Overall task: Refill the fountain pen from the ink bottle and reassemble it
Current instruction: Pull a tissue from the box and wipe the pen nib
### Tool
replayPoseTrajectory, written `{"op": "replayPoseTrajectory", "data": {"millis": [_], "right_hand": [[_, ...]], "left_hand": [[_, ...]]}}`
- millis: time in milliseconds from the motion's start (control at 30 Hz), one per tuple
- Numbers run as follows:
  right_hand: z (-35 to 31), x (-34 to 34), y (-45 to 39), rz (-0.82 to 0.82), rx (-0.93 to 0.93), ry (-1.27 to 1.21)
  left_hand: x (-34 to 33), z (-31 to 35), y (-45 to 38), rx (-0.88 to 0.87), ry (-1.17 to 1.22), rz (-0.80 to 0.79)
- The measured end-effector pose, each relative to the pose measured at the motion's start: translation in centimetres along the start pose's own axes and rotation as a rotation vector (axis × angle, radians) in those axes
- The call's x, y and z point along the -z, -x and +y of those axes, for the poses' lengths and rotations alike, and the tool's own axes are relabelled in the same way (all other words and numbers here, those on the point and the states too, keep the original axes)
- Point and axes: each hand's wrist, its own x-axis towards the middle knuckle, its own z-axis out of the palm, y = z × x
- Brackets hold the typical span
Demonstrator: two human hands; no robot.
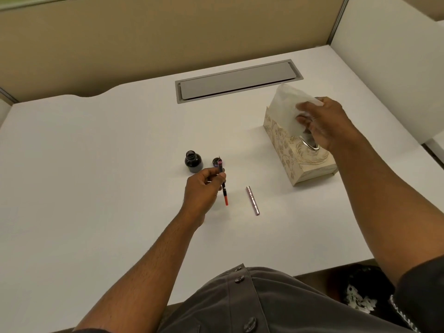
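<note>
My left hand (204, 186) holds the fountain pen's front section (223, 183), nib pointing away and a red converter end toward me. Just beyond it stands the open ink bottle (193, 161), dark and round. Its black cap (216, 161) lies right of the bottle, partly hidden behind the nib. The pink metallic pen barrel (252, 200) lies loose on the white desk (96, 164), right of my left hand. My right hand (322, 123) grips a white tissue (288, 104) that sticks up from the tissue box.
A cream floral tissue box (295, 162) stands at the right of the desk. A grey cable tray lid (237, 81) is set into the desk at the back. Beige partition walls close off the back and a white one the right side.
</note>
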Motion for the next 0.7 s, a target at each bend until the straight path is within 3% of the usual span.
{"op": "replayPoseTrajectory", "data": {"millis": [67, 133, 200, 267, 400, 500, 633, 700], "right_hand": [[0.7, 0.2, 0.0, -0.051, -0.06, 0.043], [1.4, 0.8, -0.2, 0.04, -0.116, 0.11], [2.1, 1.5, -0.6, 0.238, -0.039, 0.469], [3.1, 2.0, -0.6, 0.338, 0.157, 0.859], [4.8, 2.2, 0.0, 0.24, 0.411, 1.087], [4.8, 1.7, 0.2, 0.214, 0.342, 1.118], [4.8, 1.3, 0.7, 0.13, 0.306, 1.415], [4.8, 1.4, 0.8, 0.142, 0.295, 1.355]], "left_hand": [[0.1, 0.0, 0.1, 0.001, 0.004, 0.003], [0.2, 0.1, 0.3, 0.002, 0.015, 0.001], [0.4, 0.1, 0.4, 0.006, 0.02, 0.002], [0.6, 0.0, 0.4, 0.01, 0.03, 0.008], [0.6, -0.2, 0.4, 0.027, 0.029, 0.014], [0.7, -0.4, 0.3, 0.032, 0.027, 0.01], [0.8, -0.4, -0.3, 0.034, 0.023, 0.015], [0.8, -0.3, -0.5, 0.036, 0.018, 0.008]]}}
